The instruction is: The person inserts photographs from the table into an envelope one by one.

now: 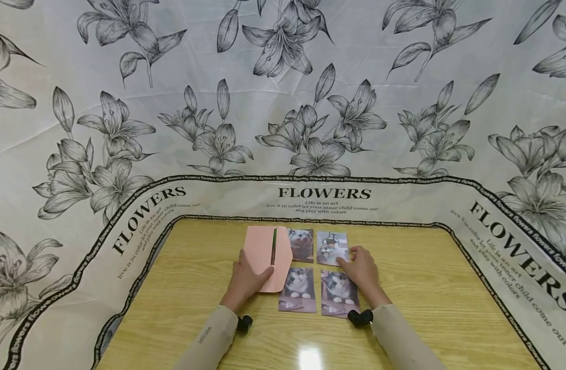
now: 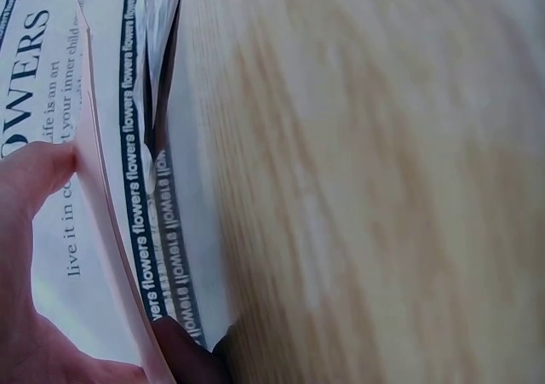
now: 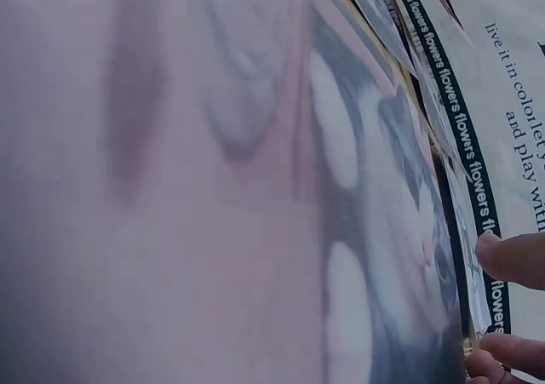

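Note:
In the head view my left hand [image 1: 247,281] holds a pink envelope [image 1: 258,246], its thumb across the front. A dark and green strip shows in the envelope's slit. The left wrist view shows the envelope [image 2: 106,205] edge-on between thumb and fingers, raised off the table. Four-square on the table lie cat photo cards; the envelope partly covers the upper left card [image 1: 303,245] and lower left card [image 1: 301,295]. My right hand [image 1: 363,268] pinches the lower right edge of the upper right card [image 1: 331,244]. Below it lies the lower right card [image 1: 338,290].
The wood-grain table [image 1: 417,288] extends to both sides of the cards. A white cloth with black flower prints [image 1: 320,128] rises behind the table and along its sides. Black wrist cameras [image 1: 360,317] sit at both cuffs.

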`<move>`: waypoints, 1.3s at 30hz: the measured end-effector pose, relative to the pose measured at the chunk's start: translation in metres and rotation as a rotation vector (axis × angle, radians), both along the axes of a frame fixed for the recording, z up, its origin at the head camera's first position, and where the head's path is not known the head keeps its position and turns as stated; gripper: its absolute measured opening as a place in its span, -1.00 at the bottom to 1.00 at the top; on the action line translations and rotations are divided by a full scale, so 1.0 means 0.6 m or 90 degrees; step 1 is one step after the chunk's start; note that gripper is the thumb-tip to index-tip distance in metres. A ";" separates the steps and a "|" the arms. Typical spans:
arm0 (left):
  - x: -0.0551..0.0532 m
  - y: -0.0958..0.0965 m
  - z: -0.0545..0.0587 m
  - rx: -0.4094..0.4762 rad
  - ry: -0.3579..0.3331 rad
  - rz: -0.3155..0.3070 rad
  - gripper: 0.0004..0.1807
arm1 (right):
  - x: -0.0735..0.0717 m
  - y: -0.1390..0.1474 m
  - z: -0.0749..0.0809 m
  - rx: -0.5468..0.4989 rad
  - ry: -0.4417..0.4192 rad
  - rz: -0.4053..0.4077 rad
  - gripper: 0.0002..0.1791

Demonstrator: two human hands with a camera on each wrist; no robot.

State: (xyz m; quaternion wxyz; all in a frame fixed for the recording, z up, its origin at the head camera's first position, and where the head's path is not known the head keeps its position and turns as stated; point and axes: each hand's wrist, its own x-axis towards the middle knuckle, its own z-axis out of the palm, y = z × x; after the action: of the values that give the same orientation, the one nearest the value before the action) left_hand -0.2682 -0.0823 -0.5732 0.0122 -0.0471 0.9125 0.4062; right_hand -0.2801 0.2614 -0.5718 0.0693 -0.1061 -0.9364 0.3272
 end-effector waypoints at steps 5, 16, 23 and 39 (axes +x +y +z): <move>0.001 0.001 0.003 -0.003 0.005 -0.003 0.35 | -0.005 -0.002 -0.004 0.034 -0.029 -0.003 -0.23; 0.001 0.004 0.005 -0.004 -0.003 -0.004 0.35 | -0.012 -0.016 0.002 0.067 -0.060 -0.037 -0.15; 0.001 0.004 0.002 -0.005 -0.005 -0.003 0.35 | -0.015 -0.021 0.000 0.078 -0.070 -0.039 -0.20; 0.003 0.003 -0.001 0.003 -0.011 0.000 0.35 | -0.011 -0.024 0.002 0.064 -0.071 -0.048 -0.26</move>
State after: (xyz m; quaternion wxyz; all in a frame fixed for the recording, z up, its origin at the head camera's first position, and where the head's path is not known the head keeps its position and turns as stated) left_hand -0.2664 -0.0804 -0.5736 0.0207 -0.0505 0.9114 0.4080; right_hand -0.2869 0.2467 -0.5707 0.0343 -0.1556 -0.9495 0.2703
